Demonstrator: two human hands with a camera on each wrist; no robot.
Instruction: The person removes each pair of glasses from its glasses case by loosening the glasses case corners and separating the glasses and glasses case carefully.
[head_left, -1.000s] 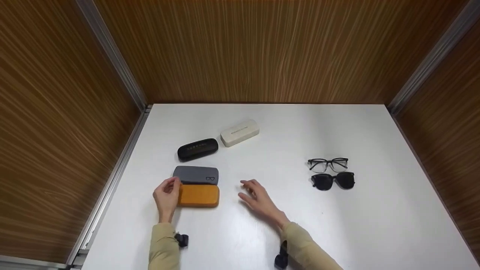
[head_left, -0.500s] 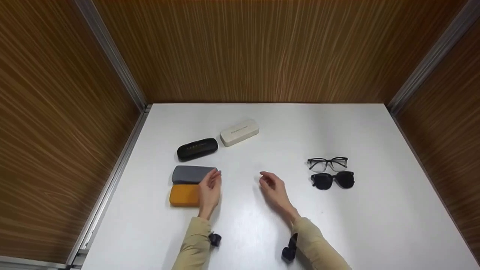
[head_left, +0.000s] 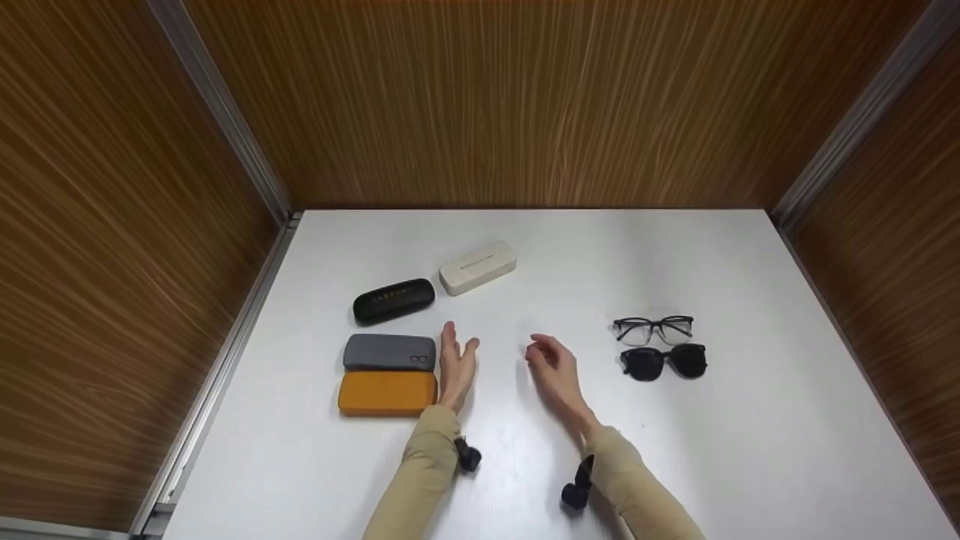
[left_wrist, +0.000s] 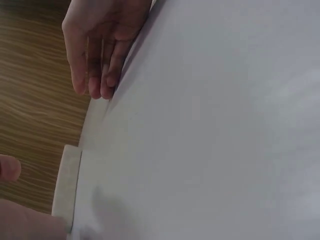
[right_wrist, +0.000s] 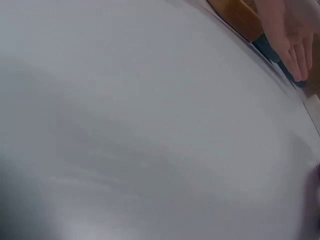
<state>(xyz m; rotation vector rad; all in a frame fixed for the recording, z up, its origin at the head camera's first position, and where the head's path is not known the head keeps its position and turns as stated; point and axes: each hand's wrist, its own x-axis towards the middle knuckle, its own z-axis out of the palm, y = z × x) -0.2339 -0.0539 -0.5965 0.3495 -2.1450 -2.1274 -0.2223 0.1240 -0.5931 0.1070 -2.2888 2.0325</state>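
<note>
at the left of the tabletop (head_left: pixel 285 457), an orange glasses case (head_left: pixel 387 394) is lying flush against a grey glasses case (head_left: pixel 388 352), likely so their ends match, while the left hand (head_left: pixel 457 369) is standing just beside those ends, thumb and fingers apart, holding nothing. the right hand (head_left: pixel 557 377), its grip loosely curled around nothing, is hovering between it and the eyeglasses (head_left: pixel 655 324) and sunglasses (head_left: pixel 646 364); a black case (head_left: pixel 394 301) and a cream case (head_left: pixel 478 268) are lying askew beyond.

right wrist | white table (right_wrist: pixel 140 110) | left hand (right_wrist: pixel 291 32) beside orange case (right_wrist: pixel 237 16) | pale case (right_wrist: pixel 314 111) at right edge
</note>
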